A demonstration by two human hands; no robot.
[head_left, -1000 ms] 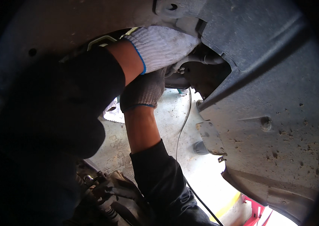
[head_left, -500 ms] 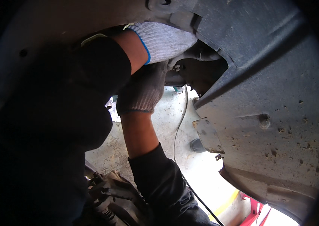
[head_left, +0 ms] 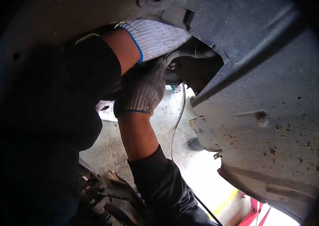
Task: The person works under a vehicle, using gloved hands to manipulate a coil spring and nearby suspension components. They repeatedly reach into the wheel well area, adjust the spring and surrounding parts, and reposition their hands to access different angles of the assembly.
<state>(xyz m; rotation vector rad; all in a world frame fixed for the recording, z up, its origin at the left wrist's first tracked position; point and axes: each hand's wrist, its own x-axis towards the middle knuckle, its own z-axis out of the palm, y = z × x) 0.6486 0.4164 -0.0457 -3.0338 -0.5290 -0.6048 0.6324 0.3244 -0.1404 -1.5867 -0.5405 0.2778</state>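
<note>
My left hand (head_left: 159,39), in a whitish knitted glove with a blue cuff edge, reaches in from the left beneath the upper body panel. Its fingers go out of sight behind the edge of the dark wheel-arch liner (head_left: 238,41). Below it, my right hand (head_left: 140,92), in a soiled grey glove, is raised into the shadow by a grey hose or pipe (head_left: 189,53). The fingers of that hand are hidden too, so what either one holds does not show. The two gloves overlap in view.
The mud-spotted liner curves down the right side, with a loose bracket flap (head_left: 206,133) at its edge. A thin black cable (head_left: 178,124) hangs past my right forearm. Dirty metal suspension parts (head_left: 110,194) sit at the bottom. Red metal framework (head_left: 253,214) stands lower right.
The view has shifted slightly, so the liner and both arms sit a little farther left. My right wrist has turned slightly. Both hands stay in the same opening.
</note>
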